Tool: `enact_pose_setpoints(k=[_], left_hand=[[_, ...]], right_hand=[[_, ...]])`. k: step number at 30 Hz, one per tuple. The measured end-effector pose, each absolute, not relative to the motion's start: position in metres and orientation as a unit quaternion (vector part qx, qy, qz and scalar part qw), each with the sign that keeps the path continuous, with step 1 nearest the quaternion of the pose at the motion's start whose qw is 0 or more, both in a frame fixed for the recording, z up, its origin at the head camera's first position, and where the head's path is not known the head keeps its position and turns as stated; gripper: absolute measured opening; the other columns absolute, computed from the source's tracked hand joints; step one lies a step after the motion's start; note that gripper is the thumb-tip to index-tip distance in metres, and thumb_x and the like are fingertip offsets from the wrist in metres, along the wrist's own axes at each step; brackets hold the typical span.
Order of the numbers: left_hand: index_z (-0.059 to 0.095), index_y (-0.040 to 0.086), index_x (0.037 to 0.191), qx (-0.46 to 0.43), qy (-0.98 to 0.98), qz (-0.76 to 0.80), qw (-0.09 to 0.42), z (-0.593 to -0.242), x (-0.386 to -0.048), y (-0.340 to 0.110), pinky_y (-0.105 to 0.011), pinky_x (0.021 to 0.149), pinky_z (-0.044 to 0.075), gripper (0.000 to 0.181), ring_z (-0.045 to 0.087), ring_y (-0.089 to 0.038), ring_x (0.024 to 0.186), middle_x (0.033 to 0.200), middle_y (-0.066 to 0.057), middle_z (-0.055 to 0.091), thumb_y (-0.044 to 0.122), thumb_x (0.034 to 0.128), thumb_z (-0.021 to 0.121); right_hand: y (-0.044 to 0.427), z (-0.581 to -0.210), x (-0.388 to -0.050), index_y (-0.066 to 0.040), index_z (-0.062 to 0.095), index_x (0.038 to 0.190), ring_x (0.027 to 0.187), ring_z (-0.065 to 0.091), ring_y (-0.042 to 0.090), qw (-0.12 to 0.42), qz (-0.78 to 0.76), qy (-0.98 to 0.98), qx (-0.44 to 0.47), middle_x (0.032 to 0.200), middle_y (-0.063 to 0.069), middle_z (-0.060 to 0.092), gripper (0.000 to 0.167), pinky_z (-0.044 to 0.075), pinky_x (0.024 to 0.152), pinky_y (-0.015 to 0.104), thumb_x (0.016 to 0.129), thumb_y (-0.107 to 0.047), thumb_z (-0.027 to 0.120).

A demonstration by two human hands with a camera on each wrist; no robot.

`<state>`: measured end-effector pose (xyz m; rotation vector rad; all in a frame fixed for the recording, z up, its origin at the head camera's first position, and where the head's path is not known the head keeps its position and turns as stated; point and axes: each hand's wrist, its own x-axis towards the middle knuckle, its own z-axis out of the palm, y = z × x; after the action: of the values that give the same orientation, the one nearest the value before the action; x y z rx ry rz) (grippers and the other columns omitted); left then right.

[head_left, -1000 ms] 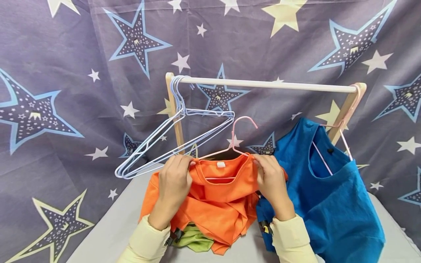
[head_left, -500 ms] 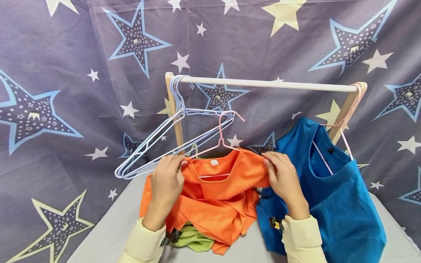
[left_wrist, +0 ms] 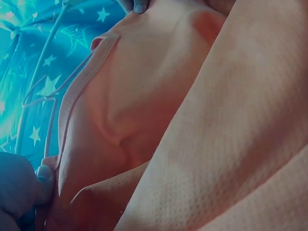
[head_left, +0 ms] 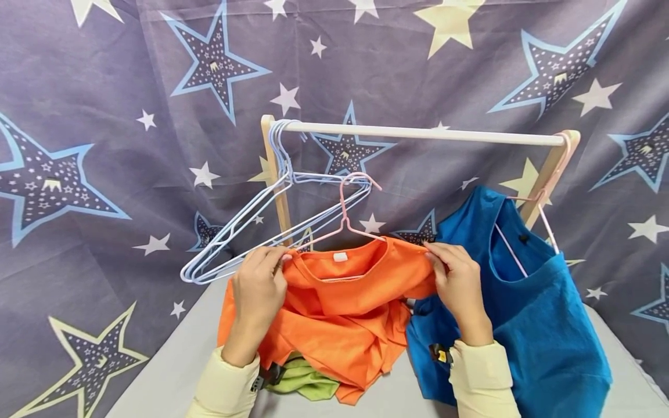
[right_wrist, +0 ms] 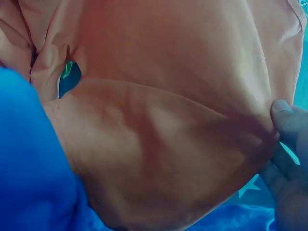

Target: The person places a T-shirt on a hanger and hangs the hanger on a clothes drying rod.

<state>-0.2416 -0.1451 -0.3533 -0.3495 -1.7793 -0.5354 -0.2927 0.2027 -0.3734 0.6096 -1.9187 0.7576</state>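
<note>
An orange T-shirt (head_left: 350, 302) with a white neck label is held up by both hands, its lower part bunched on the table. A pink hanger (head_left: 343, 200) sits inside it, its hook and upper arms rising out of the neck opening. My left hand (head_left: 259, 290) pinches the shoulder at the left of the collar. Farther out, my right hand (head_left: 460, 278) pinches the other shoulder near the sleeve. In the left wrist view the left thumb (left_wrist: 44, 179) presses on the collar edge. In the right wrist view the right thumb (right_wrist: 283, 107) lies on the orange cloth.
Several light blue hangers (head_left: 230, 235) hang at the left end of the rack's white rail (head_left: 428, 134). A blue shirt (head_left: 543, 325) hangs on another pink hanger at the right end. Green cloth (head_left: 305, 380) lies under the orange T-shirt on the pale table (head_left: 167, 371).
My right hand has moved right from the collar along the shoulder, spreading the cloth. My left hand has shifted slightly left. The pink hanger in the T-shirt has moved left and slightly up.
</note>
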Motion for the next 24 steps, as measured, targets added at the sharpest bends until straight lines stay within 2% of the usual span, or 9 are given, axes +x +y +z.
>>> enact_pose_setpoints(k=[4, 7, 12, 17, 20, 24], left_hand=[[0.079, 0.001, 0.092, -0.146, -0.764, -0.235, 0.583, -0.353, -0.241, -0.147, -0.049, 0.06, 0.055, 0.005, 0.067, -0.032, 0.075, 0.082, -0.011, 0.071, 0.002, 0.0869, 0.078], [0.079, 0.0, 0.092, -0.141, -0.764, -0.237, 0.583, -0.352, -0.241, -0.149, -0.049, 0.062, 0.056, 0.005, 0.067, -0.033, 0.077, 0.083, -0.011, 0.072, 0.003, 0.0875, 0.078], [0.079, 0.0, 0.092, -0.14, -0.77, -0.233, 0.577, -0.352, -0.241, -0.15, -0.049, 0.063, 0.056, 0.007, 0.067, -0.033, 0.077, 0.083, -0.012, 0.071, 0.005, 0.0884, 0.078], [0.079, 0.0, 0.093, -0.141, -0.78, -0.227, 0.565, -0.354, -0.24, -0.15, -0.049, 0.059, 0.055, 0.007, 0.067, -0.033, 0.075, 0.082, -0.011, 0.07, 0.006, 0.0885, 0.078], [0.079, 0.001, 0.094, -0.148, -0.784, -0.225, 0.56, -0.354, -0.239, -0.149, -0.048, 0.06, 0.055, 0.007, 0.066, -0.032, 0.075, 0.083, -0.01, 0.071, 0.006, 0.0892, 0.078], [0.079, 0.001, 0.095, -0.16, -0.782, -0.222, 0.559, -0.354, -0.238, -0.146, -0.047, 0.062, 0.057, 0.007, 0.067, -0.031, 0.077, 0.086, -0.01, 0.071, 0.006, 0.0909, 0.076]], right_hand=[[0.208, -0.375, -0.294, 0.001, 0.076, 0.111, 0.093, 0.067, 0.033, 0.468, 0.312, -0.794, 0.229, 0.103, 0.016, 0.075, 0.022, 0.053, 0.088, 0.039, 0.089, 0.004, 0.073], [0.212, -0.376, -0.295, 0.002, 0.076, 0.111, 0.092, 0.066, 0.035, 0.467, 0.314, -0.8, 0.208, 0.102, 0.019, 0.074, 0.021, 0.054, 0.086, 0.048, 0.09, 0.004, 0.073], [0.214, -0.376, -0.293, 0.003, 0.075, 0.112, 0.092, 0.064, 0.038, 0.457, 0.316, -0.811, 0.184, 0.103, 0.021, 0.073, 0.021, 0.054, 0.086, 0.053, 0.091, 0.001, 0.074], [0.211, -0.374, -0.288, 0.002, 0.071, 0.121, 0.105, 0.061, 0.039, 0.436, 0.314, -0.825, 0.178, 0.117, 0.022, 0.069, 0.03, 0.052, 0.092, 0.058, 0.091, -0.002, 0.075], [0.207, -0.37, -0.285, 0.001, 0.069, 0.126, 0.111, 0.059, 0.039, 0.44, 0.311, -0.819, 0.199, 0.122, 0.021, 0.067, 0.036, 0.05, 0.096, 0.058, 0.091, -0.001, 0.074], [0.2, -0.365, -0.283, 0.0, 0.07, 0.125, 0.112, 0.059, 0.037, 0.453, 0.295, -0.806, 0.242, 0.12, 0.018, 0.069, 0.037, 0.049, 0.097, 0.055, 0.089, 0.004, 0.075]])
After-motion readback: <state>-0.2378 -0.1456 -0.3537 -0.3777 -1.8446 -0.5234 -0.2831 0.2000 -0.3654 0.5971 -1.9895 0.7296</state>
